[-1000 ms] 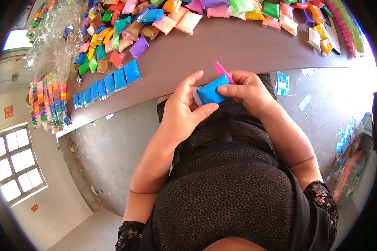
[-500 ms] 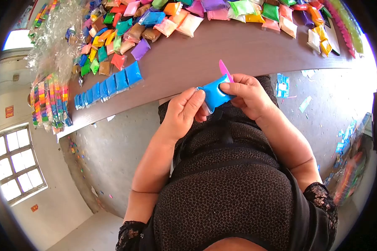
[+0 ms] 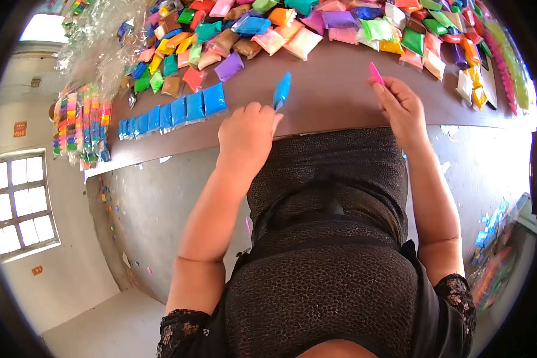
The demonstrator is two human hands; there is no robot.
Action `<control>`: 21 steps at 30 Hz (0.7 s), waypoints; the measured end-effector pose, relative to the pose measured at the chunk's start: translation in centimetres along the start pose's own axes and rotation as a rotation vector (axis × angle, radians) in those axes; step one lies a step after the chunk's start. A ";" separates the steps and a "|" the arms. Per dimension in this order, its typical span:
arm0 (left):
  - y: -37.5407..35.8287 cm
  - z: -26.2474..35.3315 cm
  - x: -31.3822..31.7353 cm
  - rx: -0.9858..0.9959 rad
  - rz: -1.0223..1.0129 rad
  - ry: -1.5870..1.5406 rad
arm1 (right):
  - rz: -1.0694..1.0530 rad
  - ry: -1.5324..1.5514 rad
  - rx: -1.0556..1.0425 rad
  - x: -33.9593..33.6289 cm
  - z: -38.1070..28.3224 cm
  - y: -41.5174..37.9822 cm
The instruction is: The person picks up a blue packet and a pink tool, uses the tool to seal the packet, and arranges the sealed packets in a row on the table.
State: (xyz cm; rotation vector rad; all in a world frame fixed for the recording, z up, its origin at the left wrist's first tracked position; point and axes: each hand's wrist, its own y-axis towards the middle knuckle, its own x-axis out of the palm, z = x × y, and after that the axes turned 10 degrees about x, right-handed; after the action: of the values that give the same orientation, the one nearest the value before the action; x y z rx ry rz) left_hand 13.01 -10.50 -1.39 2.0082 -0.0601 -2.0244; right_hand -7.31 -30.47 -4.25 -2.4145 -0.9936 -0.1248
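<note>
My left hand (image 3: 246, 134) is closed on one edge of a blue clay packet (image 3: 282, 90), which stands up edge-on above the table near its front edge. To the left lies a row of blue packets (image 3: 178, 112) side by side, the nearest and largest close to that hand. My right hand (image 3: 404, 108) is off to the right, pinching a small pink plastic knife (image 3: 376, 74) between thumb and fingers, its pointed blade upward. A gap of bare table separates the two hands.
Many colourful packets (image 3: 340, 19) are heaped along the far side of the brown table (image 3: 325, 98). Clear plastic wrapping (image 3: 104, 51) and stacked multicoloured packs (image 3: 80, 125) stand at the left end. Pink and green strips (image 3: 501, 65) lie at the right end.
Both hands were together on the blue packet; now they are apart. My left hand holds the packet alone, while my right has moved right and up with the pink knife.
</note>
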 end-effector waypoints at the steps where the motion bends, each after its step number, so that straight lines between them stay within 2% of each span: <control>1: 0.1 -0.7 0.0 0.033 -0.047 0.095 | 0.148 -0.375 -0.277 -0.2 -0.5 0.3; 2: 0.0 -1.0 -0.1 0.014 -0.155 0.081 | 0.301 -0.747 -0.556 -0.4 -1.0 0.6; 3: 0.0 -1.0 -0.8 0.015 -0.155 0.082 | 0.302 -0.746 -0.556 -0.6 -1.4 0.8; 5: 0.0 -0.5 -2.8 -0.049 -0.291 -0.024 | 0.363 -0.820 -0.548 -1.1 -1.7 0.9; 9: 0.1 0.3 -2.9 -0.127 -0.303 -0.125 | 0.371 -0.847 -0.554 -2.2 -0.2 2.0; 11: 0.2 1.1 -0.4 0.128 0.011 -0.084 | 0.418 -0.840 -0.627 -2.0 0.1 1.9; 16: 0.2 3.4 3.5 0.145 -0.037 -0.130 | 0.413 -0.808 -0.564 -1.9 -0.3 1.6; 21: 0.3 3.0 3.2 0.109 -0.079 -0.215 | 0.410 -0.818 -0.584 -2.4 -0.1 1.9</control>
State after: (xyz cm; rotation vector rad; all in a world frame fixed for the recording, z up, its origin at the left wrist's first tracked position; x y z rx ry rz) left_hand 10.19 -12.04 -4.30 1.8732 -0.1405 -2.3278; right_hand -7.69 -33.18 -5.61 -3.2431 -0.8028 0.8983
